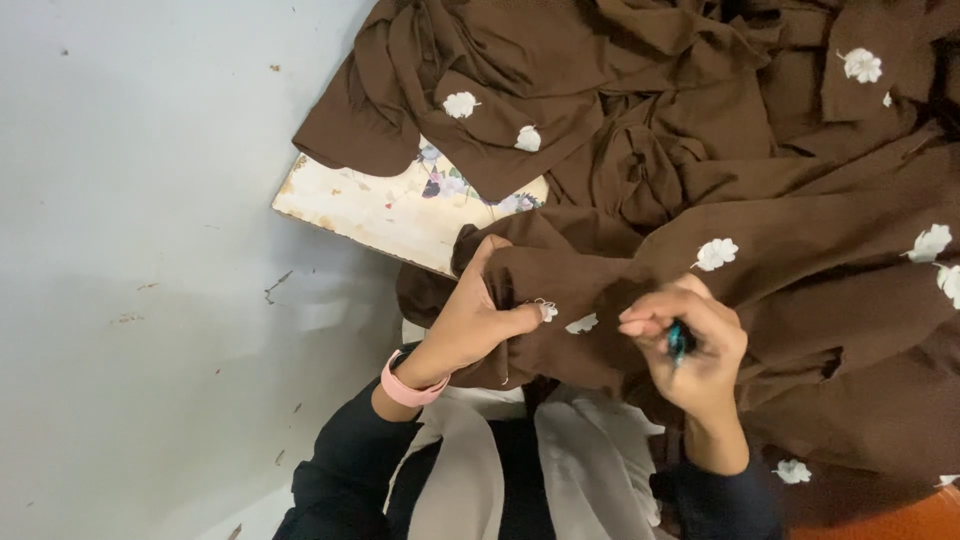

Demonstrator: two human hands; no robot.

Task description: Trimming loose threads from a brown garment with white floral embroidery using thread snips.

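Brown cloth (pixel 780 200), heaped over a board (pixel 390 215), is pinched by the left hand (pixel 470 325); a small teal tool (pixel 680 342) is gripped in the right hand (pixel 695 350), just beside it.

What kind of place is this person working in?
Probably a home or small workshop floor used for hand sewing. A big heap of brown cloth with white flower patches is spread out, a worn floral board lies under it on a scuffed grey floor, and the right hand holds a small teal tool.
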